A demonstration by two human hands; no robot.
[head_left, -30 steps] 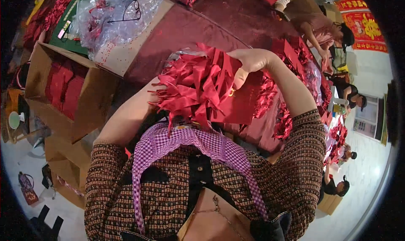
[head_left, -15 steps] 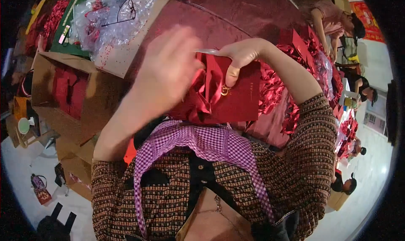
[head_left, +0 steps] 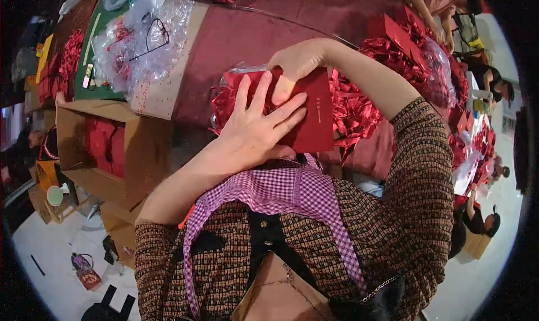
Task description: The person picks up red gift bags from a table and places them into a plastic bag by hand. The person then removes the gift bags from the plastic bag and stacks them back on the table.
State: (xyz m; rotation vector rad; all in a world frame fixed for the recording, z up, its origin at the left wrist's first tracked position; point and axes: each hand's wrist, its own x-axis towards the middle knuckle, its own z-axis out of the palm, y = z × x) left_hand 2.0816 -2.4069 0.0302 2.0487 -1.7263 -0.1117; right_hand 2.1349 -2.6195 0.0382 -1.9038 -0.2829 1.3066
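Note:
In front of my chest is a red gift bag (head_left: 314, 116), a flat-looking piece with small gold print on its face. My right hand (head_left: 300, 65) holds it by the far edge, the thumb bent down over the front and the other fingers hidden behind. Across the left part of the bag's face lies my left hand (head_left: 252, 121), fingers spread and stretched out. Its thumb shows by the bag's near edge. Shiny red ribbon (head_left: 223, 105) and a bit of clear plastic stick out past the left side of the bag.
An open cardboard box (head_left: 140, 152) with red items inside stands at the left. Clear plastic wrap (head_left: 135, 46) and eyeglasses (head_left: 150, 40) lie beyond it. Shiny red ribbon bundles (head_left: 356, 116) cover the red table (head_left: 236, 34) to the right. Co-workers sit along the right side.
My left hand, raised and blurred beside the bag before, now rests spread over its face, covering the ribbon there. My right hand keeps its hold. The whole view has shifted slightly.

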